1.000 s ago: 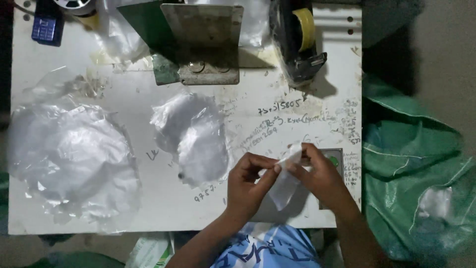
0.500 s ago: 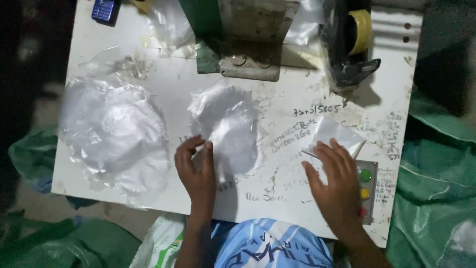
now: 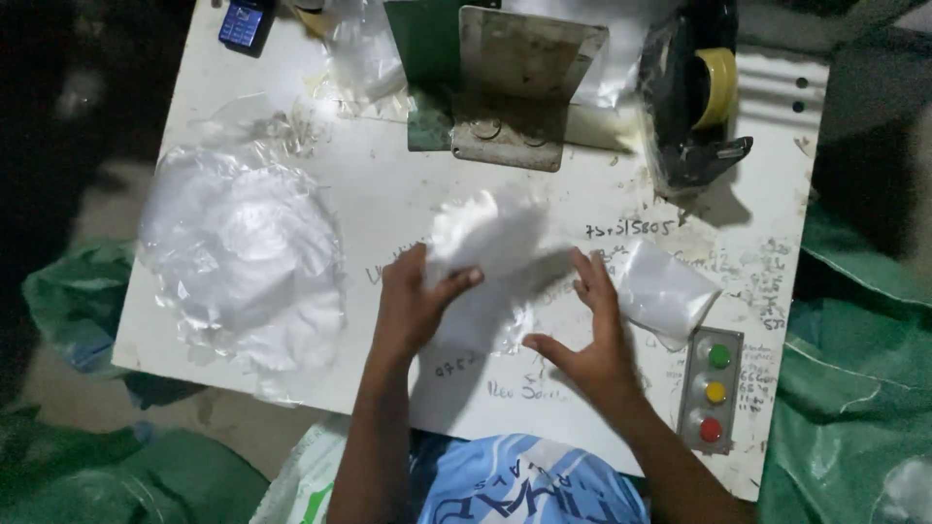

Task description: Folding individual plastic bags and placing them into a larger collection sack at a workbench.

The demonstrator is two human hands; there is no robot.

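Note:
My left hand [image 3: 413, 306] grips a thin white round sheet [image 3: 485, 238] lifted off the small stack [image 3: 490, 325] in the middle of the white table [image 3: 388, 194]. My right hand [image 3: 592, 335] hovers flat and spread beside that stack, its fingers reaching toward the lifted sheet, with nothing held. Just right of it lies a folded white packet [image 3: 665, 291] on the table.
A large pile of clear round sheets [image 3: 243, 262] lies at the left. At the back stand a metal bracket on a green base [image 3: 510, 92], a tape dispenser with yellow tape [image 3: 704, 97] and a phone [image 3: 243, 21]. A three-button box [image 3: 714, 388] sits front right. Green sacks [image 3: 854, 388] surround the table.
Both hands let go of the folded packet, which now lies at the right. My left hand reached the middle stack and lifted a sheet; my right hand moved left toward it.

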